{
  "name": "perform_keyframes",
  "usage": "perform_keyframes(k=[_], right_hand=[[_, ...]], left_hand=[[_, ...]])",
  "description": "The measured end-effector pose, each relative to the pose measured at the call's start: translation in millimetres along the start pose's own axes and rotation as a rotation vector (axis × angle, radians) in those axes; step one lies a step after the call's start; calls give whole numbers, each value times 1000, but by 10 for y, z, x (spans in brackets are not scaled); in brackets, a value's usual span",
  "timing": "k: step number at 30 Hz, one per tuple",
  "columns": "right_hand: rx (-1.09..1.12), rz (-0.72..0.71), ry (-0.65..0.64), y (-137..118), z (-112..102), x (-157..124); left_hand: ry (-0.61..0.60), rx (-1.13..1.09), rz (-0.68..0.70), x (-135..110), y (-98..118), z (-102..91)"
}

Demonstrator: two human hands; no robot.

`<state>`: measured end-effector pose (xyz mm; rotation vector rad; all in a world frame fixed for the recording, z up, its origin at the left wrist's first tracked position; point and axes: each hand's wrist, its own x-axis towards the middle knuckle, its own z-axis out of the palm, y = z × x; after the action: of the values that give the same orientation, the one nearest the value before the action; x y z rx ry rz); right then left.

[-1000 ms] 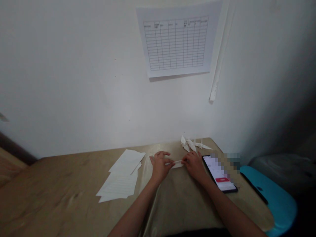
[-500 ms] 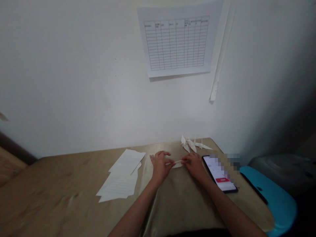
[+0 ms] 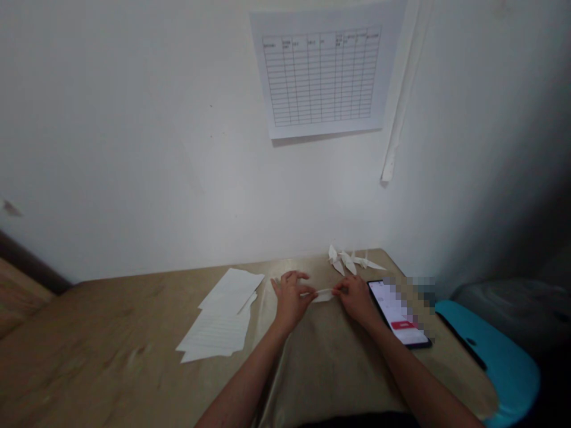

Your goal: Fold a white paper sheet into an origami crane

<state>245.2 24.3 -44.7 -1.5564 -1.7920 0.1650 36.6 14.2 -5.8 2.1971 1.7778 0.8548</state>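
Observation:
Between my two hands, low over the table, is a small folded piece of white paper [image 3: 323, 295]. My left hand [image 3: 292, 298] pinches its left end between thumb and forefinger, the other fingers curled loosely above. At the right end, my right hand [image 3: 355, 295] grips it with thumb and fingertips; part of the paper is hidden behind the fingers. Just beyond my right hand lie several folded white paper cranes [image 3: 347, 261] in a cluster. To the left of my left hand rests a loose stack of white paper sheets [image 3: 218, 321], some of them lined.
A phone [image 3: 397, 315] with its screen lit lies right of my right hand on the brown table [image 3: 134, 368]. The wall behind carries a printed table sheet [image 3: 325, 77]. A blue stool or chair seat [image 3: 495, 356] stands beyond the table's right edge.
My right hand has shifted slightly to the right, and more of the folded paper shows between my hands. My left hand has hardly moved.

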Motion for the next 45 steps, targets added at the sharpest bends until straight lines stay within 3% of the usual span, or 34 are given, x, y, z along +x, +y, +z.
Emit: perform_keyframes(k=[12,21,27,31,36,45], right_hand=[[4,-22,15,-30,-96,32],[81,-21,26,8,-95,79],[252,102,154,45,1,61],[404,126,53,-27,52,43],[538,124,17,-86,87,57],[575,211,-14,-54,115,77]], left_hand=[[-44,-87,-98,36,-50,-55],[-64,-11,-96,81,-91,-160],[45,-93,-131,49,-54,-104],[102,-134,-156,26,9,-32],[70,-139,-124,5,52,49],[103,-154,-127,-11,68,58]])
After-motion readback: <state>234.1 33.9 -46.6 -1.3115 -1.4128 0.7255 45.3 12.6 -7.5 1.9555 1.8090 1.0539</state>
